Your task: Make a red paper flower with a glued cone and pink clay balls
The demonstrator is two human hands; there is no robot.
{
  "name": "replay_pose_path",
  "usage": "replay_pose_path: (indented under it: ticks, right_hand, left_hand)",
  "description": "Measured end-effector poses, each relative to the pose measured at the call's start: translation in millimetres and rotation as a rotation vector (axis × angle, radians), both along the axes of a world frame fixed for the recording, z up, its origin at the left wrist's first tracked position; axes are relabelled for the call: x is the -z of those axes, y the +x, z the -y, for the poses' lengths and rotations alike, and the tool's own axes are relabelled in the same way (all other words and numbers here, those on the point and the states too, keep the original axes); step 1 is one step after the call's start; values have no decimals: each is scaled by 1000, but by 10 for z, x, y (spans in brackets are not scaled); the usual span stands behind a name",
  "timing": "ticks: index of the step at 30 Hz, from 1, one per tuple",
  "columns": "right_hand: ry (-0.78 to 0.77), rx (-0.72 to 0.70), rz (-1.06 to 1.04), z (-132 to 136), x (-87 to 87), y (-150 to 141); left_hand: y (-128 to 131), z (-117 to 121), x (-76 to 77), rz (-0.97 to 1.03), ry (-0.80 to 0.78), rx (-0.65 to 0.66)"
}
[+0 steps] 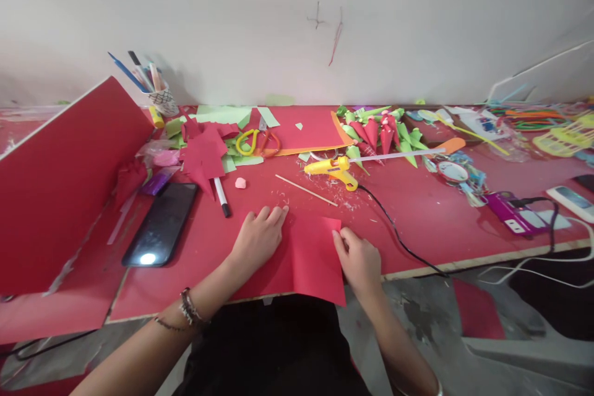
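A sheet of red paper (318, 253) lies at the table's front edge, a crease running down it and its right part lifted a little. My left hand (260, 234) rests palm down on the sheet's left part, fingers stretched forward. With thumb and fingers, my right hand (362, 260) pinches the sheet's right edge near the upper corner. Just beyond the paper lies a thin wooden stick (306, 190). A yellow glue gun (331, 170) with a long glue stick (399, 154) in its back lies behind that. A small pink lump (240, 183) sits ahead of my left hand.
At left are a black phone (162, 223), a marker (221, 198), red paper pieces (204, 151) and a standing red board (69, 192). Scissors (260, 142) and paper cones (380, 130) lie at the back. The glue gun's black cord (394, 229) runs rightward toward a purple box (515, 213).
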State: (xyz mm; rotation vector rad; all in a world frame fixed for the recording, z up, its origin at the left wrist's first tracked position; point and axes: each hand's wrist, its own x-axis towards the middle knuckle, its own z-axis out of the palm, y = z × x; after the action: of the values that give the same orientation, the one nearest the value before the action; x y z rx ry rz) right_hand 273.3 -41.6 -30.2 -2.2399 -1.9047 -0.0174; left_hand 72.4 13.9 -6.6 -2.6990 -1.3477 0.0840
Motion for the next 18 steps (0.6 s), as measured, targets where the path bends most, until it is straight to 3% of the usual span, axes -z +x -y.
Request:
replay_pose_path:
  ticks: [11,18]
  right_hand:
    - [65,66,32,284,26,215]
    - [74,204,13,522,44,478]
  left_hand:
    - [-23,-23,6,15,14,-2]
    - [-22,-5,59,63,17,-20]
